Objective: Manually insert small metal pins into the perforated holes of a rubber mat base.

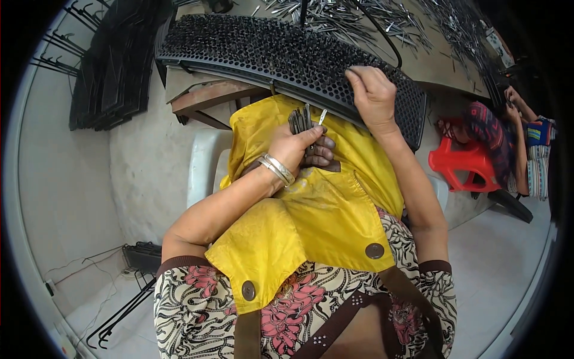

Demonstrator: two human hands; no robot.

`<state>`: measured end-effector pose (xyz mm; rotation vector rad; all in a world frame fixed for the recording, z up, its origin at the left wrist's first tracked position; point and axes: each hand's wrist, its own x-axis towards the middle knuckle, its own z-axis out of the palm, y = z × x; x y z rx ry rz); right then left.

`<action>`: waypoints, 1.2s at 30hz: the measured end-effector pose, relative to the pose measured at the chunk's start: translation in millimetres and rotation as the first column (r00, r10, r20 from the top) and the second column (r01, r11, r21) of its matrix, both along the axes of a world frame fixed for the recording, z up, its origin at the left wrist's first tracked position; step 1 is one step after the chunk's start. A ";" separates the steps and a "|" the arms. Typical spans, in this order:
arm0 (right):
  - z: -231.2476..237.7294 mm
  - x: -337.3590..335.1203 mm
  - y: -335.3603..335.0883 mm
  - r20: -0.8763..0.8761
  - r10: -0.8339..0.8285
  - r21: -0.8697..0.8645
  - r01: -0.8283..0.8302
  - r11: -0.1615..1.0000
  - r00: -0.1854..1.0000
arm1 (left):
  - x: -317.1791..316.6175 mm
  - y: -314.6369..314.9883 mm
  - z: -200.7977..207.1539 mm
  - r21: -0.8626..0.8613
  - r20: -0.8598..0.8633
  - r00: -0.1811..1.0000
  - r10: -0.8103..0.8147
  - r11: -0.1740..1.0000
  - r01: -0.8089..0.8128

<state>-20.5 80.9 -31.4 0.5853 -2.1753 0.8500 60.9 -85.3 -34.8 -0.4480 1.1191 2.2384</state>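
My left hand (299, 146) is closed around a bundle of slim dark metal pieces (300, 119) above my lap. One brighter metal piece (323, 116) sticks up apart from the rest by the thumb. My right hand (373, 96) is raised over the near right part of a long black perforated rack (335, 90), with its fingers curled together. Whatever may be between those fingertips is too small or hidden to name. Many short dark pieces stand upright in the rack's holes, while the rows along its near edge show bare holes.
Behind the rack, loose slim metal pieces (359, 24) lie heaped on the table (427, 69). A yellow apron (323, 209) covers my lap. More black racks (113, 72) lean against the left wall. At right, another person sits near a red plastic stool (460, 164).
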 end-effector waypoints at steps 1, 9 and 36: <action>0.6 -0.1 0.2 -0.032 0.006 0.186 0.000 0.982 0.999 | 0.3 0.1 -0.4 -0.004 0.002 1.000 -0.004 1.000 0.004; 0.9 27.5 -9.2 -0.005 0.016 0.080 -0.016 0.997 1.000 | -1.3 0.0 1.6 0.015 -0.018 1.000 -0.005 1.000 0.005; 6.3 16.5 -9.2 -0.039 0.052 0.274 -0.040 0.961 0.998 | -1.3 1.2 2.1 0.068 -0.022 0.997 -0.080 0.994 0.081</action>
